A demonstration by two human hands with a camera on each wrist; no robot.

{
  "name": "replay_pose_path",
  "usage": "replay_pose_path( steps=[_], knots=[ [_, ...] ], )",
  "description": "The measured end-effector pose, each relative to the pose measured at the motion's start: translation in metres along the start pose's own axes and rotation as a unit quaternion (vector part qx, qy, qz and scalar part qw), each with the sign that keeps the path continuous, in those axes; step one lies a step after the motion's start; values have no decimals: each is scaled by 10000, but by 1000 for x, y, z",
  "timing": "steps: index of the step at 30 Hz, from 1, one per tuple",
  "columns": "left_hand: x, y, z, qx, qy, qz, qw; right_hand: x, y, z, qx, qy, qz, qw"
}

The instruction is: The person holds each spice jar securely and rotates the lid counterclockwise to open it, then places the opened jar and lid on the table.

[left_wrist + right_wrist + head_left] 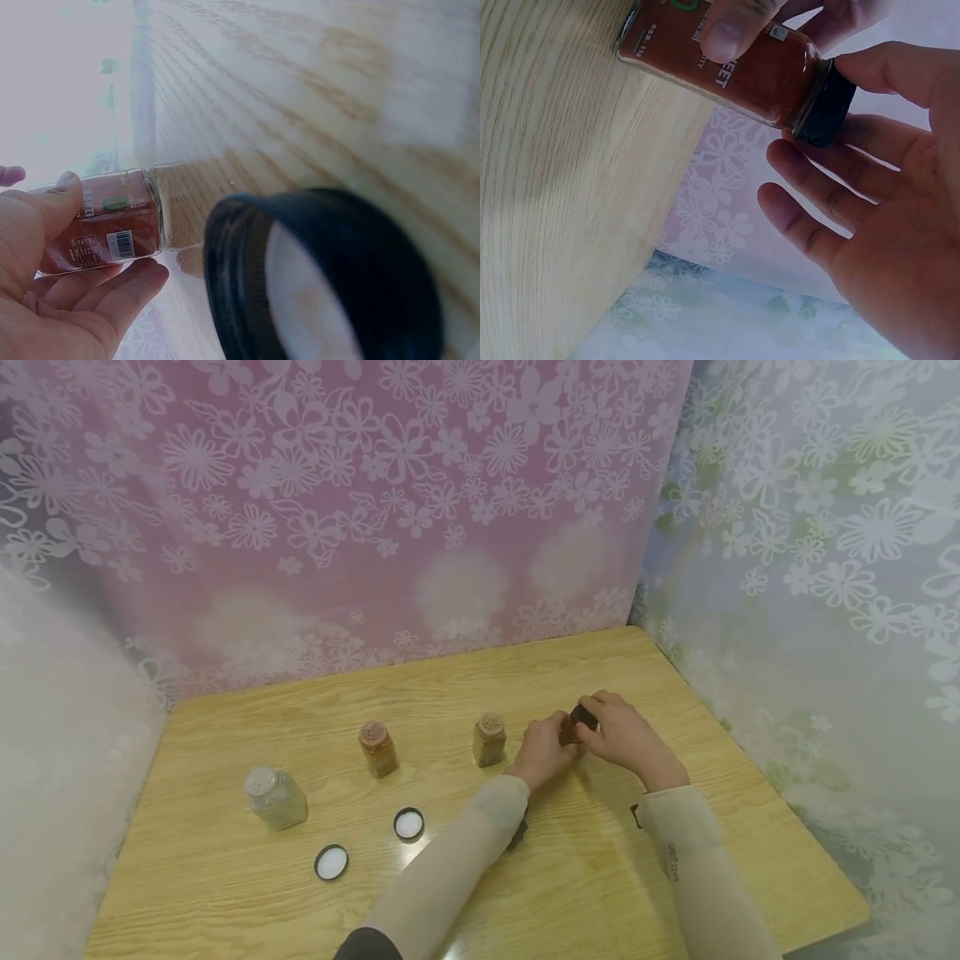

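Observation:
Near the right side of the table, my left hand grips the body of a glass spice jar filled with red-brown powder. Its base is right at the tabletop in the left wrist view. My right hand has thumb and fingertips around the black cap, which sits on the jar's neck. The label carries a barcode and white print. A loose black cap with a white liner looms close to the left wrist camera; my left sleeve partly hides a dark cap in the head view.
Three uncapped jars with perforated tops stand in a spread: a pale one, a reddish one and a brownish one. Two black caps lie liner-up, one left and one nearer the middle. Floral curtains surround the wooden table.

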State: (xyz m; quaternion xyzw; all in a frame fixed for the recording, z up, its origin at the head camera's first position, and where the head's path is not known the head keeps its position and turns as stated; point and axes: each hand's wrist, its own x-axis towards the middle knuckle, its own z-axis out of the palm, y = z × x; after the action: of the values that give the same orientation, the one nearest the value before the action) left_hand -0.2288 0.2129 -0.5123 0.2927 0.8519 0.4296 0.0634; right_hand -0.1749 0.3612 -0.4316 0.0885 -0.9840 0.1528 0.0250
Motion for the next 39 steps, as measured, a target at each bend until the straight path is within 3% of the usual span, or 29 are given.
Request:
replay_pose_path(
  steps=[7, 14, 17, 26, 33, 39],
  knots=[
    [-1, 0, 0, -75, -42, 36, 10000, 1, 2, 1, 147, 61, -53, 9999],
    [0, 0, 0, -70, -28, -43, 10000, 1, -1, -1, -340, 434, 739, 9957],
    [1, 0, 0, -52, 22, -52, 10000, 2, -2, -1, -299, 527, 911, 9940],
    [-1, 0, 1, 22, -70, -129, 9999, 4, 1, 5, 285, 465, 732, 9958],
    [0, 0, 0, -16, -95, -87, 9999, 3, 3, 2, 322, 235, 316, 9987],
    [0, 0, -2, 66, -66, -2, 10000, 1, 2, 2, 443, 281, -8, 9986]
  ],
)
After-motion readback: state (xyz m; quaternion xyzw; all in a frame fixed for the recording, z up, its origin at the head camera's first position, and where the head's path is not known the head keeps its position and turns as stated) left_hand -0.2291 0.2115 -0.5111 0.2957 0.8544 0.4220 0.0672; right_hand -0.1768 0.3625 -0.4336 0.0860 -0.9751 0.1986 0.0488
